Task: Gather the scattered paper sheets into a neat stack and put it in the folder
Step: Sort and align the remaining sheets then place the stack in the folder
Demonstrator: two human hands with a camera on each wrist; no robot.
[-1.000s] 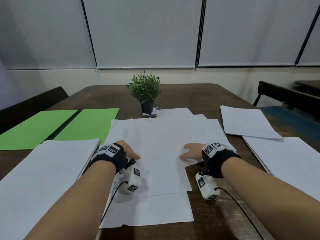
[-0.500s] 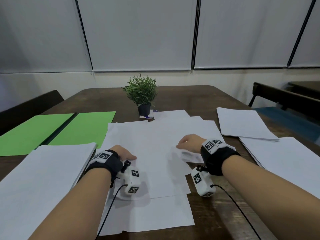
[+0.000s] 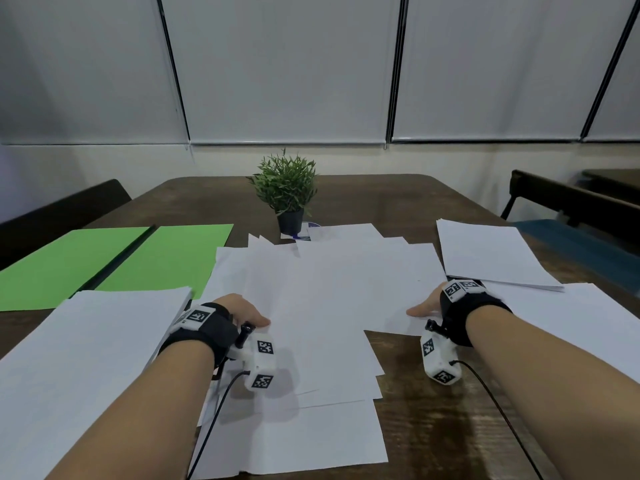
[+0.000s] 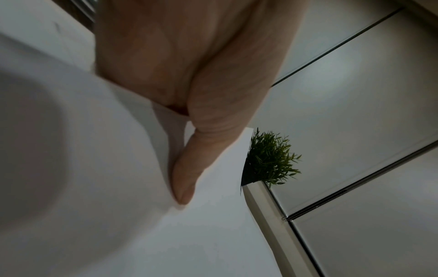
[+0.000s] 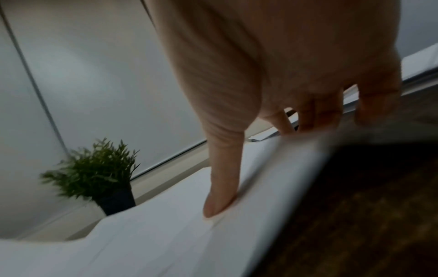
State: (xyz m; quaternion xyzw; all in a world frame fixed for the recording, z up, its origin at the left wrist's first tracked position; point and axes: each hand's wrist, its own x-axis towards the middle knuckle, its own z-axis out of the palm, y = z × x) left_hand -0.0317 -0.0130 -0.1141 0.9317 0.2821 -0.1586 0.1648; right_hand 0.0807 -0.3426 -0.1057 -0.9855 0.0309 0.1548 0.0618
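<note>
The loose sheets lie fanned and overlapping in the middle of the table, straight in front of me. My left hand is at their left edge, thumb lying on top of the paper and the fingers hidden under it, so it pinches that edge. My right hand sits at the right edge, thumb pressed down on the top sheet; in the wrist view the fingers reach past the edge, but I cannot tell whether they grip the paper or only touch it. The green folder lies open and flat at the far left, well apart from both hands. A separate pile sits near my left forearm — two more piles lie to the right. A small potted plant stands just behind the sheets.
</note>
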